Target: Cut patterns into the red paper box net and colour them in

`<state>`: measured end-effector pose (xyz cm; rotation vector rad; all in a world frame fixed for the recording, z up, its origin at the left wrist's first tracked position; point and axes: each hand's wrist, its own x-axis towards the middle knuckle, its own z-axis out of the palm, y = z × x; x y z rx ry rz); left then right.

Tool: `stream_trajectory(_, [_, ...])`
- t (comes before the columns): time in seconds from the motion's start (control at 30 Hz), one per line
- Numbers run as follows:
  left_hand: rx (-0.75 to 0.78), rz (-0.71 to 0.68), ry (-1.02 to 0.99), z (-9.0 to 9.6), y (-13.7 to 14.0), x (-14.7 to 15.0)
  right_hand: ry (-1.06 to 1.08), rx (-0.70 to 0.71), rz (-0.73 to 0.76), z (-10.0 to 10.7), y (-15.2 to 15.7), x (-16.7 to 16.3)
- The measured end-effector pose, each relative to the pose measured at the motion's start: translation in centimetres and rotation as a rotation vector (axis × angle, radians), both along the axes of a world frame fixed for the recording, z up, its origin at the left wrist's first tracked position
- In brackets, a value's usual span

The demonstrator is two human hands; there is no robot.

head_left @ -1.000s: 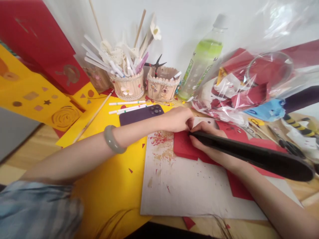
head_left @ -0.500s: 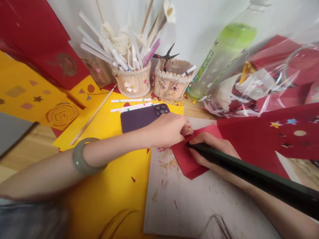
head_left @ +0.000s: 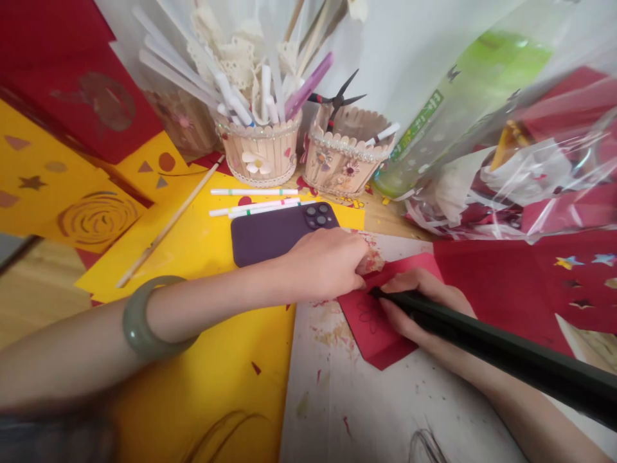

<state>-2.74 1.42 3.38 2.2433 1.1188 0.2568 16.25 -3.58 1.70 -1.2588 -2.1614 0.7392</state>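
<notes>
Grips a black tool [head_left: 482, 339] near its tip in pinched right fingers [head_left: 405, 281]. Rests curled left fingers [head_left: 357, 280] at the upper-left edge of red paper [head_left: 382, 346], below the right fingers; cannot tell if pinching. Likely handles light, easily creased: hold flat by edges.

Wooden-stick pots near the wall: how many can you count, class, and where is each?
3: the left pot, partly hidden; the middle pot, with a white flower on its front; and the right pot, holding pliers. Clutter could hide more.
</notes>
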Motion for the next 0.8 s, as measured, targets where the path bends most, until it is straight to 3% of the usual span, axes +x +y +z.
stream_trajectory(0.37, [0.099,-0.007,0.1,-0.29,-0.64,0.22,-0.017,0.138,0.104,-0.14,-0.06,0.11])
stream_trajectory(0.8, [0.104,-0.021,0.112,-0.15,-0.57,0.19,-0.017,0.224,0.205,0.1,0.13,0.05])
